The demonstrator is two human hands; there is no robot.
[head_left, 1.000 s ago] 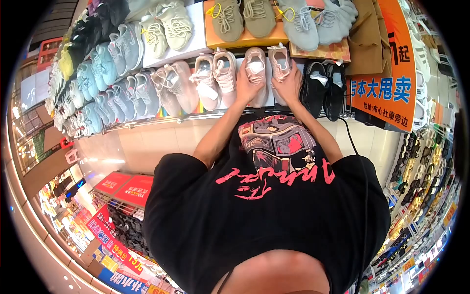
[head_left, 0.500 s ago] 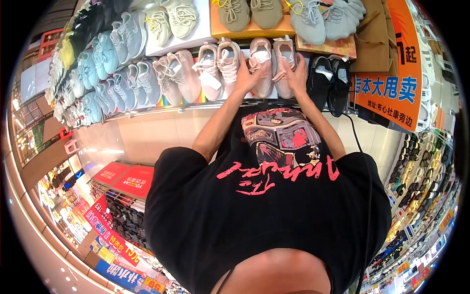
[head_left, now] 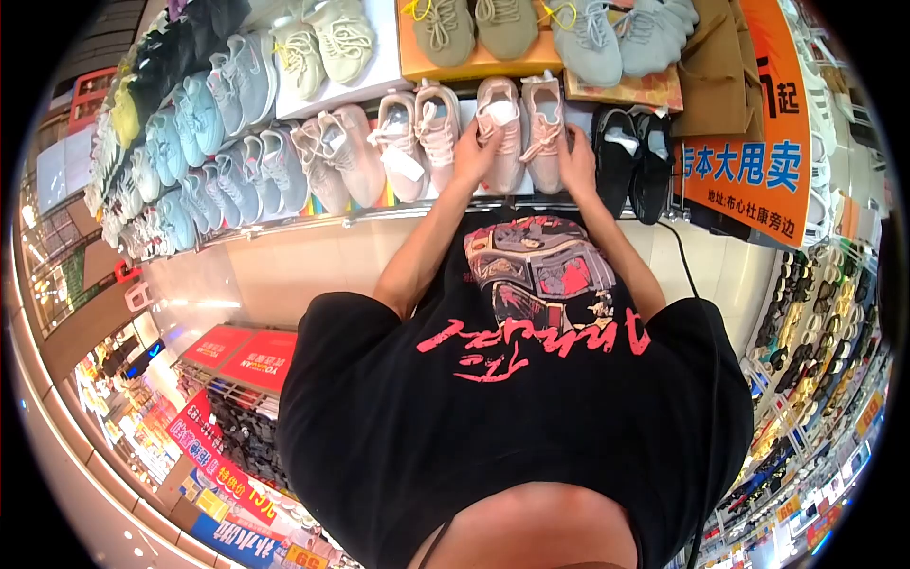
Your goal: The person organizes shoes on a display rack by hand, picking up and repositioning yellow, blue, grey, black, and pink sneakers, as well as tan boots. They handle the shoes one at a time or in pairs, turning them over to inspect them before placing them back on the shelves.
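Note:
My left hand (head_left: pixel 474 156) is closed at the left side of a pink sneaker (head_left: pixel 505 166), its thumb over the laces. My right hand (head_left: pixel 576 163) is closed against the right side of the matching pink sneaker (head_left: pixel 543 156), thumb along its edge. Both shoes stand side by side on the shelf, toes towards me, with white paper in the left one's opening. Another light pink pair (head_left: pixel 438 137), with a white tag, sits left of my left hand. Black shoes (head_left: pixel 652 166) stand just right of my right hand.
Grey-blue sneakers (head_left: pixel 280 161) continue the row leftwards. Behind stand olive shoes (head_left: pixel 507 28) on an orange box (head_left: pixel 483 66) and grey shoes (head_left: pixel 654 38). An orange sign (head_left: pixel 758 204) borders the right end. A black cable (head_left: pixel 684 251) hangs beside my right arm.
Both hands have slid slightly towards me along the pink sneakers, and the right thumb has shifted to the shoe's outer edge. The view has shifted a little; the pair stays in its place.

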